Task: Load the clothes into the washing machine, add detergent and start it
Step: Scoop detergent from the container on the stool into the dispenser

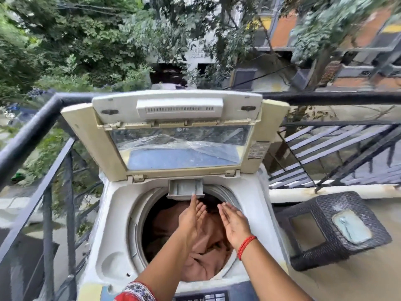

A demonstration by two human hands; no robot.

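Head view. A top-loading washing machine (112,224) stands on a balcony with its lid (175,135) raised upright against a black metal railing (32,131). Brownish clothes (206,257) lie bunched in the round drum, directly beneath both hands. The left hand (192,216) is flat and open, fingers together, its fingertips touching the underside of a small grey drawer (185,190) pulled out at the back rim of the opening. The right hand (233,224) hovers just beside it, also open with fingers extended, holding nothing; a red thread bracelet (246,246) circles its wrist. The machine's casing is yellowed off-white plastic; the lid holds a clear window with crinkled plastic film behind it. A dark woven wicker stool (338,231) sits to the right. The control panel (201,297) is cut off at the bottom edge, its markings unreadable. The deeper drum is in shadow.
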